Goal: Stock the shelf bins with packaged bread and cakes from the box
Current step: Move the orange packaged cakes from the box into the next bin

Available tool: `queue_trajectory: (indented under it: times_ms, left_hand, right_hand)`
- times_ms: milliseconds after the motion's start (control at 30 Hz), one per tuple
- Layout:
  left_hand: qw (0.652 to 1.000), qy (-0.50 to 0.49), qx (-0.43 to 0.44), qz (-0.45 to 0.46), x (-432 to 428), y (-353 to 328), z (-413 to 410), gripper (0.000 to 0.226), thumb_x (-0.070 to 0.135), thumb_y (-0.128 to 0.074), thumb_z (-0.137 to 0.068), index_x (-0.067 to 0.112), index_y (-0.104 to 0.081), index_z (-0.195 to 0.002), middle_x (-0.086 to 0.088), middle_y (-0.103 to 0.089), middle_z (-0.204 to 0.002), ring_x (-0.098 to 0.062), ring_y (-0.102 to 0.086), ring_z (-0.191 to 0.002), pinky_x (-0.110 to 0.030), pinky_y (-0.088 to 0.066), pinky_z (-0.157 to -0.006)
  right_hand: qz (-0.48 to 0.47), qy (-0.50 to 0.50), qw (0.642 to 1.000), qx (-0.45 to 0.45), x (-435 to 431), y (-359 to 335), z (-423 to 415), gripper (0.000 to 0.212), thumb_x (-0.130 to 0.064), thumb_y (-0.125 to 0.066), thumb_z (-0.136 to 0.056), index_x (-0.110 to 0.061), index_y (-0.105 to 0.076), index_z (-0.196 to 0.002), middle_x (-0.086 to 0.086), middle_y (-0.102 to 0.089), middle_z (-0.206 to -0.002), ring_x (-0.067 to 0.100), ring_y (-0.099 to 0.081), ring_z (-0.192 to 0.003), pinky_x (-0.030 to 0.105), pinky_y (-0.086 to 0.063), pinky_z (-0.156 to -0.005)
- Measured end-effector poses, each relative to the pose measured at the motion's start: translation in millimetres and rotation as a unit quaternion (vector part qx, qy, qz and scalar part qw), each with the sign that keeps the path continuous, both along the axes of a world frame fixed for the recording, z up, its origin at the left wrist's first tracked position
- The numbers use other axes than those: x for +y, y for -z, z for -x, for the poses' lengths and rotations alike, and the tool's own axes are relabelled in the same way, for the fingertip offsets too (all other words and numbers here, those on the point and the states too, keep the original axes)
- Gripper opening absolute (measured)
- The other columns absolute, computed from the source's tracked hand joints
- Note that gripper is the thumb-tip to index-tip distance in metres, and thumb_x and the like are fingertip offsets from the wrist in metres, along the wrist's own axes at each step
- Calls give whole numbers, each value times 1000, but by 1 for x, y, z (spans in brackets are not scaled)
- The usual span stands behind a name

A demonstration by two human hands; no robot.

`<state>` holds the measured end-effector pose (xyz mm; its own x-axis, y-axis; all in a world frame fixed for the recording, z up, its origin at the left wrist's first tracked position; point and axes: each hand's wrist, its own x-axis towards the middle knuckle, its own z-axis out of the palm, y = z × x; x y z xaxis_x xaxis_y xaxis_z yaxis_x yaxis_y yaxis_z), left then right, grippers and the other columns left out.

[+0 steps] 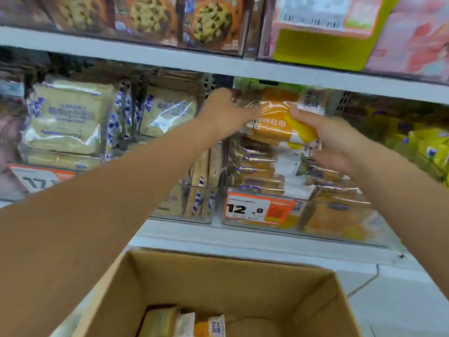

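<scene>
The left grip (226, 110) and right grip (332, 142) each clutch an end of the orange bread pack (274, 120) atop the stacked clear bin (301, 231), just beneath the upper shelf (218, 65), with pale loaves (65, 117) crowding leftward and the box (218, 283) below.

12.8 on orange price tag (260, 209), 味吐司 on orange bread pack (279, 125), 芝士风味 on packet (216, 327) in box (243, 288)

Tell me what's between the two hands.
An orange bread pack spans the gap: left hand grips one end, right hand the other. Seen in the head view.
</scene>
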<state>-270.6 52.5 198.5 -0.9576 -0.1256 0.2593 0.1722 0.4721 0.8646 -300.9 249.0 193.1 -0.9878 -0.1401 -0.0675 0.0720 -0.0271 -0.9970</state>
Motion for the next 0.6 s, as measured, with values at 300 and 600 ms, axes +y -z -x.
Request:
queue_trajectory:
  times_ms: [300, 600]
  left_hand:
    - [995, -64, -73, 4, 1, 15, 59, 46, 25, -69, -91, 5, -57, -131, -4, -60, -119, -14, -54, -106, -13, -40, -79]
    - [989, -47, -59, -123, -6, 26, 63, 58, 9, -76, -82, 13, -55, -136, -7, -64, -123, -20, -63, -106, -26, -52, -86]
  right_hand:
    - [-154, 38, 983, 94, -16, 34, 70, 51, -39, -79, -77, -14, -63, -118, 2, -67, -118, 18, -62, -109, 33, -45, -101]
    - [-337, 73, 916, 207, -11, 32, 78, 61, -54, -65, -84, -12, -58, -128, 0, -59, -101, 10, -51, -91, 1, -34, -50]
